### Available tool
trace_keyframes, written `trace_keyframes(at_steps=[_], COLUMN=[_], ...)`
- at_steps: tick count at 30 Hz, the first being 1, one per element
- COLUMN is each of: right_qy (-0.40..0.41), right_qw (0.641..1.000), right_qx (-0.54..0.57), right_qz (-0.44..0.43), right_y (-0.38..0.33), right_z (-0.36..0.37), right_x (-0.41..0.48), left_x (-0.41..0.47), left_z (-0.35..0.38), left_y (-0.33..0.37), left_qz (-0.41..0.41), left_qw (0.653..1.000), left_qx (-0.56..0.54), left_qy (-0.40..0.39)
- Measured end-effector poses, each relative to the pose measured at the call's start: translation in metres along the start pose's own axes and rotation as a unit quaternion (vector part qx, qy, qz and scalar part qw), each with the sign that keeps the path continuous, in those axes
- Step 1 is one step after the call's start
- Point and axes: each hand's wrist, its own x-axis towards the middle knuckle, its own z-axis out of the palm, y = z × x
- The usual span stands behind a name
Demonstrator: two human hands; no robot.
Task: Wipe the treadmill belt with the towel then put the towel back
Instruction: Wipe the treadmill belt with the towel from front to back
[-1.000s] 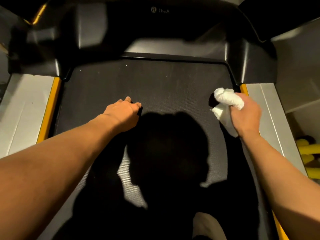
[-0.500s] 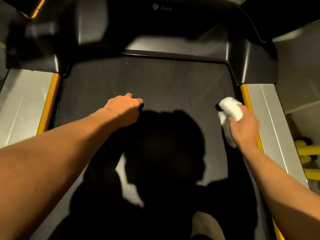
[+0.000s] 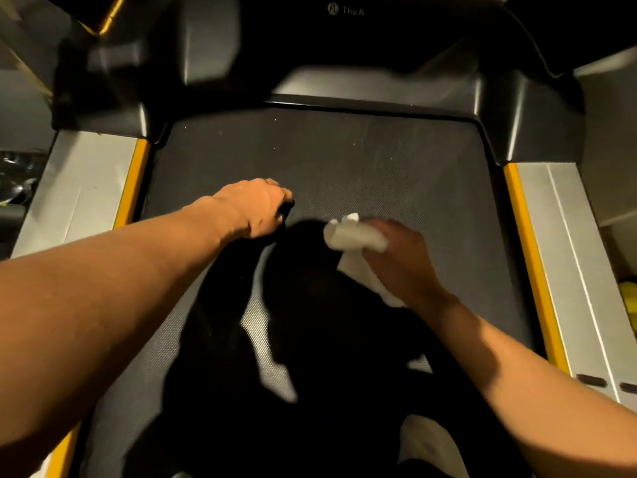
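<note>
- Logged silver left side rail (image 3: 79, 201) with yellow strip (image 3: 132, 188) along left edge of belt.
- Saw left hand (image 3: 256, 210) braced on treadmill belt (image 3: 362, 160), left of centre, with fingers clenched under and nothing visible in them.
- Found towel (image 3: 355, 236) mid-belt, just right of left hand: white wad pressed on the surface, with loose tail trailing toward near side under wrist.
- Saw right hand (image 3: 403, 267) grasping towel, with fingers wrapped round wad; blurred.
- Spotted pale specks on far belt near black motor hood (image 3: 344, 46); judged wiping unfinished.
- Flagged risk of belt rolling under braced fist, caused by leaning weight on it; would tip balance forward.
- Flagged risk of loose tail snagging at gap by right side rail (image 3: 558, 236), caused by sweeping too wide.
- Flagged missed patches in heavy near shadow, caused by poor light.
</note>
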Motion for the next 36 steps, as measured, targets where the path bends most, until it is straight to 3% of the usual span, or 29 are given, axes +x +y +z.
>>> trace_keyframes(at_steps=[3, 4, 6, 7, 10, 15, 17, 19, 21, 23, 26, 28, 30, 33, 36], right_qy=[0.136, 0.130, 0.032, -0.015, -0.092, 0.083, 0.007, -0.098, -0.189, -0.154, -0.002, -0.019, -0.095, -0.219, -0.113], right_qw=[0.989, 0.987, 0.985, 0.984, 0.987, 0.994, 0.993, 0.980, 0.970, 0.972, 0.991, 0.988, 0.961, 0.951, 0.969], right_qx=[-0.032, -0.085, -0.157, -0.138, -0.038, -0.069, -0.117, -0.146, -0.082, -0.077, -0.118, -0.147, -0.217, -0.076, -0.093], right_qz=[0.053, 0.044, -0.064, -0.109, -0.124, -0.021, -0.013, -0.093, -0.126, -0.159, -0.066, -0.049, -0.144, -0.206, -0.197], right_y=[0.001, -0.002, -0.015, -0.019, -0.028, -0.026, -0.023, -0.024, -0.036, -0.043, -0.037, -0.037, -0.044, -0.059, -0.071], right_z=[0.006, 0.005, 0.010, 0.014, 0.021, 0.035, 0.048, 0.062, 0.060, 0.055, 0.055, 0.061, 0.075, 0.076, 0.086], right_x=[0.029, 0.032, 0.027, 0.019, 0.009, 0.054, 0.056, 0.039, 0.020, 0.022, 0.054, 0.060, 0.042, 0.027, 0.045], left_x=[-0.011, -0.016, -0.024, -0.028, -0.036, -0.057, -0.062, -0.063, -0.063, -0.066, -0.070, -0.071, -0.072, -0.075, -0.077], left_z=[0.000, 0.000, 0.002, 0.001, -0.003, 0.004, 0.006, 0.005, 0.004, 0.009, 0.017, 0.017, 0.012, 0.011, 0.015], left_y=[-0.011, -0.017, -0.032, -0.040, -0.061, -0.083, -0.087, -0.088, -0.089, -0.094, -0.101, -0.101, -0.102, -0.105, -0.105], left_qz=[-0.013, -0.018, -0.026, -0.032, -0.062, -0.112, -0.122, -0.128, -0.134, -0.132, -0.123, -0.118, -0.121, -0.139, -0.135], left_qw=[1.000, 1.000, 0.999, 0.999, 0.997, 0.994, 0.992, 0.991, 0.990, 0.989, 0.990, 0.990, 0.990, 0.987, 0.987], left_qx=[-0.001, 0.005, 0.017, 0.022, 0.024, 0.005, 0.001, -0.006, -0.027, -0.046, -0.056, -0.057, -0.054, -0.063, -0.068], left_qy=[0.017, 0.021, 0.020, 0.019, 0.029, -0.001, -0.026, -0.037, -0.036, -0.040, -0.038, -0.044, -0.046, -0.053, -0.055])
